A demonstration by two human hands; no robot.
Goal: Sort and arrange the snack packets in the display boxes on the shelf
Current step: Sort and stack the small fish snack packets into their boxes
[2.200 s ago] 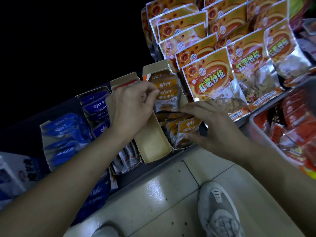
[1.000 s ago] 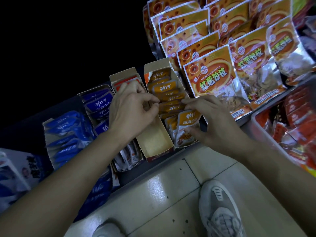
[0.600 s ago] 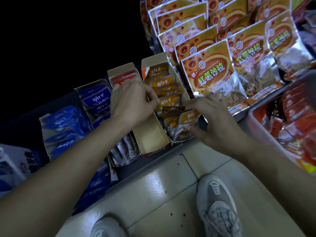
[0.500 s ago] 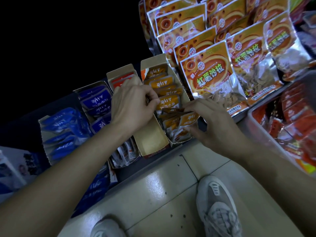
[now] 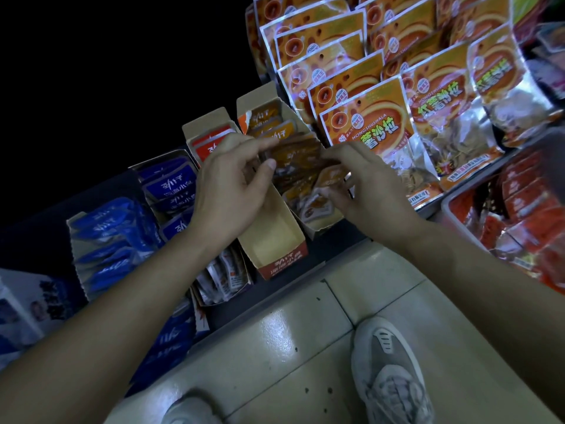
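Observation:
Several small orange snack packets (image 5: 293, 154) are lifted as a stack above an open cardboard display box (image 5: 321, 231) on the shelf. My left hand (image 5: 232, 185) pinches the stack's left end between thumb and fingers. My right hand (image 5: 363, 185) grips its right end. More orange packets (image 5: 312, 206) lie below in that box. Next to it on the left stands a red display box (image 5: 284, 261) whose front half shows bare cardboard, with red packets (image 5: 211, 145) at its back.
Blue packet boxes (image 5: 168, 188) and loose blue packets (image 5: 107, 240) fill the shelf's left. Large orange snack bags (image 5: 367, 123) hang at the upper right. A bin of red packets (image 5: 519, 215) stands at the right. My shoes (image 5: 394, 377) are on the tiled floor below.
Both hands have closed on a stack of orange packets and raised it out of the box. The view has shifted slightly.

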